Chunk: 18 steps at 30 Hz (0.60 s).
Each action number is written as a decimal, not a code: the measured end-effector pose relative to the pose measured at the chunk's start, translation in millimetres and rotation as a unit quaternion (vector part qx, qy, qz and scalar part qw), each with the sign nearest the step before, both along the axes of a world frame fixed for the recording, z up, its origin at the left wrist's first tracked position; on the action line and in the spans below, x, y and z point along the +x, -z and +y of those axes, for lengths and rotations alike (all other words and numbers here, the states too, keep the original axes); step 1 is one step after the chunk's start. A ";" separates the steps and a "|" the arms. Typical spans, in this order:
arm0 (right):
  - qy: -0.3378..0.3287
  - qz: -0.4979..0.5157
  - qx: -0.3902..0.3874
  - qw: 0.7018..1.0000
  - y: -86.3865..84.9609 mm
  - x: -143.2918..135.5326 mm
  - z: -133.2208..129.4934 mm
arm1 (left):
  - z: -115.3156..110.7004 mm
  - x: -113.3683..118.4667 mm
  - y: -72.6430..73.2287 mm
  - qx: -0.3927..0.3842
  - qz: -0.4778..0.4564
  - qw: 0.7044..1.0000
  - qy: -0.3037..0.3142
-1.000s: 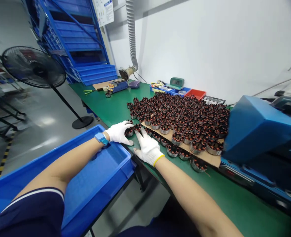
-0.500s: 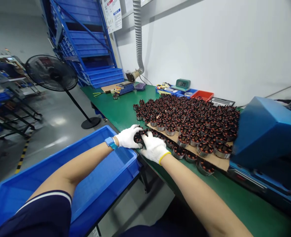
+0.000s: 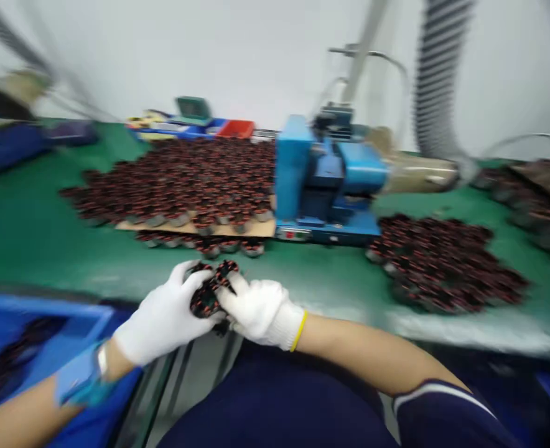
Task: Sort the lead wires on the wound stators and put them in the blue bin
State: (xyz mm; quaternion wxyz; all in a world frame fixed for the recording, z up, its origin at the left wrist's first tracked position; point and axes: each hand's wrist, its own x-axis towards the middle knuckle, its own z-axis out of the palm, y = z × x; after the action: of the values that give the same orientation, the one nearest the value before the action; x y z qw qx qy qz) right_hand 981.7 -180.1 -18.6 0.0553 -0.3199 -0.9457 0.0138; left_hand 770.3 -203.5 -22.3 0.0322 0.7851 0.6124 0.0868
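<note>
Both hands wear white knitted gloves and are close together at the front edge of the green bench. My left hand (image 3: 167, 314) curls around several motor stators (image 3: 204, 300), black rings with copper-coloured windings. From the other side, my right hand (image 3: 262, 311) grips a stator (image 3: 226, 272) pressed against that cluster. Motion blur and the fingers hide how many are held. Just behind the hands, a loose row of stators (image 3: 252, 247) lines the bench. Beyond it a dense stack of stators (image 3: 195, 180) rests on a cardboard sheet (image 3: 137, 225).
A blue machine (image 3: 328, 180) stands right of the stack. More stators (image 3: 443, 264) lie on the bench (image 3: 331, 274) at right. A blue bin (image 3: 83, 311) with dark parts is at lower left. Small trays (image 3: 235, 129) sit by the wall.
The view has swung right, bringing the machine and the right-hand stators into sight. Both hands have moved right along the bench edge with the stators, past the first blue bin.
</note>
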 end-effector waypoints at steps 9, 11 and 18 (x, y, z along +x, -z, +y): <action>0.234 -0.034 0.021 0.971 4.5 194.0 -39.2 | 28.7 210.7 -7.4 0.000 -0.017 0.986 0.163; 0.307 -0.052 0.068 0.948 9.7 221.6 -45.4 | 41.0 250.2 -8.9 0.000 -0.029 0.980 0.197; 0.380 -0.016 0.158 0.911 25.1 285.8 -42.3 | 65.7 331.7 -3.1 -0.013 -0.100 0.968 0.229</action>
State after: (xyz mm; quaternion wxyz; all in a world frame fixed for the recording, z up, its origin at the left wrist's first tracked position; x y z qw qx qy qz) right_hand 1267.5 -222.4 -43.7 0.0912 -0.6426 -0.7432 -0.1626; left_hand 1102.0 -137.8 -19.2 0.1226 0.8912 0.4112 0.1475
